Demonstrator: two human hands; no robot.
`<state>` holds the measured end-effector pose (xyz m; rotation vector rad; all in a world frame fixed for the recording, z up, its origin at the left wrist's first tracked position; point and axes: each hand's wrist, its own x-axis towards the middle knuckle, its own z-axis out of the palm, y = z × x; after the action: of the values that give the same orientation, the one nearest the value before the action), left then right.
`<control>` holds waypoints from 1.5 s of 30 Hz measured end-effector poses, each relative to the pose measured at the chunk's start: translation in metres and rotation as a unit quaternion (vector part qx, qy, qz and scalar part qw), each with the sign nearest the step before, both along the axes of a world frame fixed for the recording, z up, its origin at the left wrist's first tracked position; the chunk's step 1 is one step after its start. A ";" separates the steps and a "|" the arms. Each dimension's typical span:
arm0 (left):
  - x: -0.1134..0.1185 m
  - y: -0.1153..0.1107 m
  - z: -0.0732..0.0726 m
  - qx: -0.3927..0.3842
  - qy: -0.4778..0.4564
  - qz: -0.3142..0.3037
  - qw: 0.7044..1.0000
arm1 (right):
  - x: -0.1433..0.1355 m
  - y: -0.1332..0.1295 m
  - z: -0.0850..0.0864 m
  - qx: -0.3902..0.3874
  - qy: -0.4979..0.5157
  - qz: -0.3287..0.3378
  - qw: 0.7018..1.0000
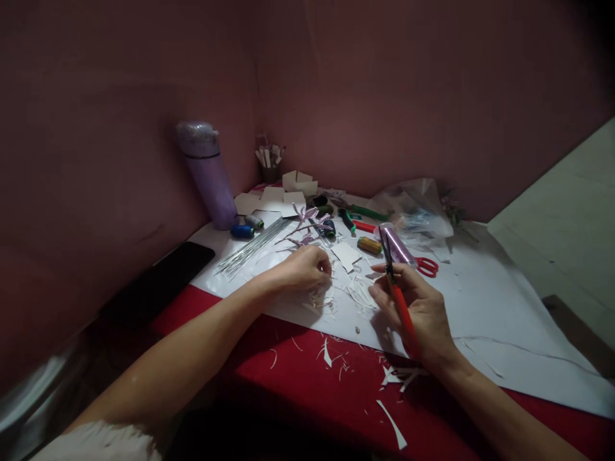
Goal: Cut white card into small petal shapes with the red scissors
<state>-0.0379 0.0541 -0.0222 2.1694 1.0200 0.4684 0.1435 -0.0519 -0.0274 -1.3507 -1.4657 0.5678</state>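
My left hand (307, 269) is closed with its fingertips pinched low over the paper scraps; whatever they hold, if anything, is hidden. Red-handled scissors (400, 298) rest in my right hand (425, 310), dark blades pointing up and away. The thumb and forefinger of that hand come close together near a small pale piece that I cannot make out well. Between the hands lie thin white paper clippings (360, 291) and a square of white card (346, 256). Just beyond my left hand are lilac flowers on a stem (306, 221).
Wires (254, 246), a blue thread spool (242, 231) and a golden spool (369, 245) lie on white paper. A purple bottle (209, 176) stands by the left wall near a black phone (158, 282). Farther back are green-handled pliers (368, 211) and a plastic bag (418, 208).
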 end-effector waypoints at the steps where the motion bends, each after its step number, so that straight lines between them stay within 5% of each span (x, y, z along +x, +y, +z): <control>1: 0.001 0.001 0.000 -0.004 -0.011 0.011 1.000 | 0.000 0.000 0.000 -0.001 0.000 -0.001 1.000; 9: 0.000 0.008 0.001 0.012 -0.060 0.129 0.990 | 0.003 0.002 -0.005 -0.002 -0.003 -0.004 1.000; 21: 0.002 -0.004 0.000 0.084 0.019 0.117 0.989 | 0.002 0.000 -0.007 0.004 0.007 0.020 1.000; 29: 0.001 -0.016 0.011 -0.015 0.081 -0.030 0.996 | 0.003 -0.002 -0.010 0.031 -0.022 0.013 0.999; 41: 0.005 -0.021 0.010 -0.005 0.073 -0.037 0.997 | 0.004 0.001 -0.011 0.046 -0.018 0.004 0.999; 45: 0.005 -0.019 0.012 -0.005 0.019 0.015 1.000 | 0.004 0.002 -0.012 0.055 -0.018 0.002 0.998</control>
<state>-0.0330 0.0351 -0.0104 2.1642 1.0750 0.4359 0.1479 -0.0495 -0.0399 -1.2774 -1.5059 0.4599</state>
